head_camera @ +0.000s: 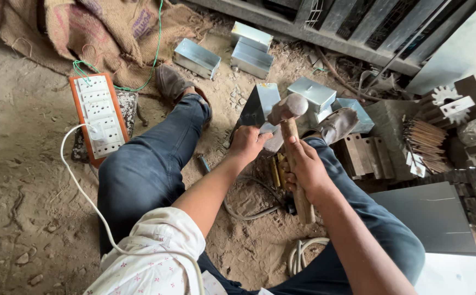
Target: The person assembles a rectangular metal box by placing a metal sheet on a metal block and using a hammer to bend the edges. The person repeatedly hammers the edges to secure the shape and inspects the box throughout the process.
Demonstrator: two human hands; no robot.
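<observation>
Person seated on the dirt floor (24, 180), legs spread, work held between the knees.

Right hand (306, 169) wraps the wooden handle of a mallet (288, 109); head raised just above the workpiece, handle running back toward the body. Left hand (246, 143) closes on the near edge of a folded sheet-metal piece (262, 104), which stands tilted in the middle of the scene, between the two shoes. The hands sit near each other but apart, each gripped on its own thing.

Risks, as judged from this layout:
- Left fingers lie just beside the mallet head. A glancing or short blow could land on them.
- The sheet piece rests on loose dirt, steadied only by one hand; it could skid or twist under a strike, and its cut edge could slice the palm.
- Right shoe (339, 124) sits near the piece, within reach of a deflected swing.
- A white cable (79, 186) runs from the orange switchboard (98, 114) at left across the floor by the left leg; a shifted leg could snag it.
- Finished metal boxes (197, 57) lie far, well apart from the swing.
</observation>
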